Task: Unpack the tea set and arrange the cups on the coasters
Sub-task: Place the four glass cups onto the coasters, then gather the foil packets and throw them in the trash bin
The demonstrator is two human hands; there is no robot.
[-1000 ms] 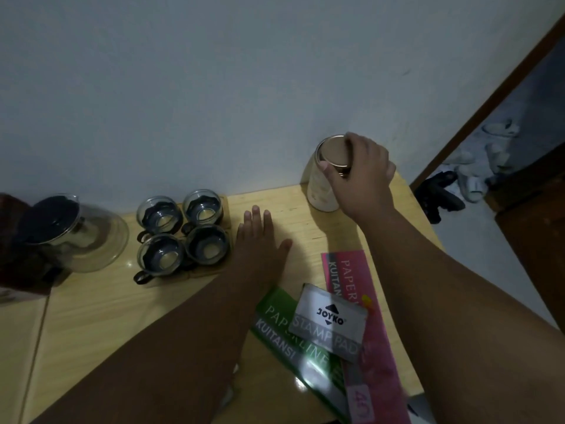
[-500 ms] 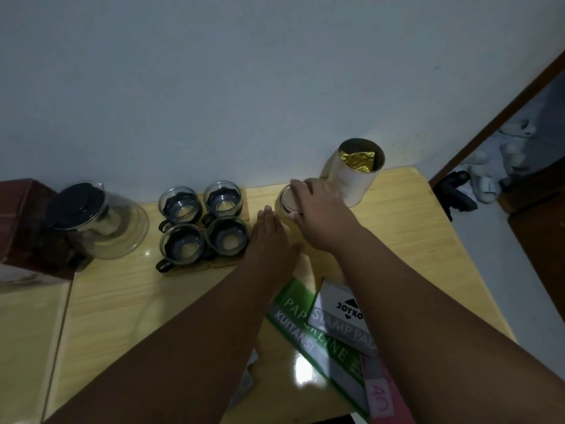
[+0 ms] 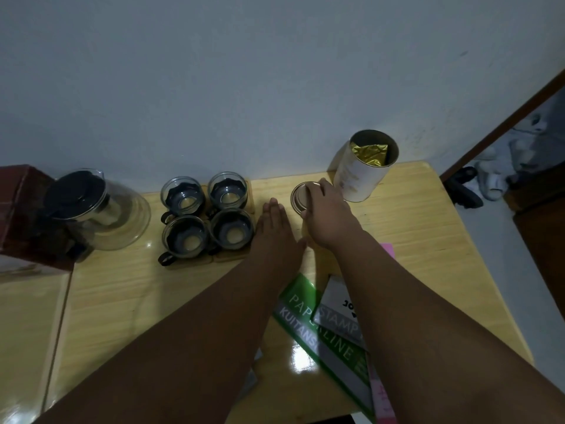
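**A:** Head view: the left hand (image 3: 275,231) lies flat on the counter (image 3: 428,240), fingers straight, released, holding nothing.

**B:** And it's right beside the cups (image 3: 232,229), its edge close to the nearest one.

**A:** Four cups there, glass in dark holders, packed two by two on the wooden coasters (image 3: 227,257), back near the wall.

**B:** What about the right hand (image 3: 327,215)?

**A:** It's grasping the lid (image 3: 298,195), fingers curled over its right side. The lid sits low, between the cups and the tin (image 3: 357,179). I can't tell whether it touches the wood.

**B:** The tin stands open at the far right corner, with a gold pouch (image 3: 370,153) showing inside.

**A:** Over on the left is a glass teapot (image 3: 122,215) with a dark top, right next to a red box (image 3: 18,209) at the frame's edge.

**B:** Nearer us, a green booklet (image 3: 301,304) and a grey stamp pad (image 3: 334,304) lie partly under the right forearm.

**A:** The two hands are almost side by side, thumb near wrist.
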